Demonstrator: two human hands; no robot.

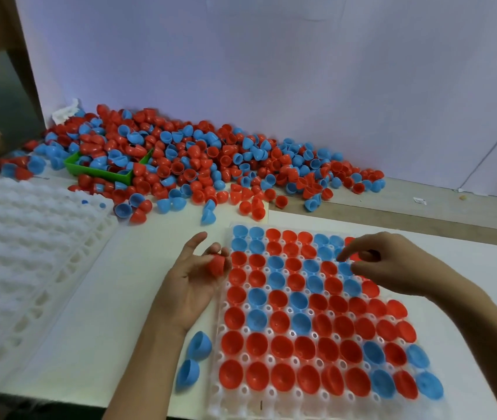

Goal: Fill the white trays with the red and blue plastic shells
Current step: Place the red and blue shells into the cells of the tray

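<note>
two hands (pixel 191 283), two loose blue shells (pixel 199 345)

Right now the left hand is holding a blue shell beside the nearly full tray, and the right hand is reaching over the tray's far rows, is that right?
Not quite. The head view shows the left hand holding a red shell, not a blue one, beside the nearly full tray. The right hand does reach over the tray's far rows.

You see: shells (pixel 198 165) – smooth plastic, slight sheen | tray (pixel 220 398) – translucent white moulded plastic | stacked trays (pixel 22 237) – matt white | bin (pixel 101 174) – green plastic
</note>
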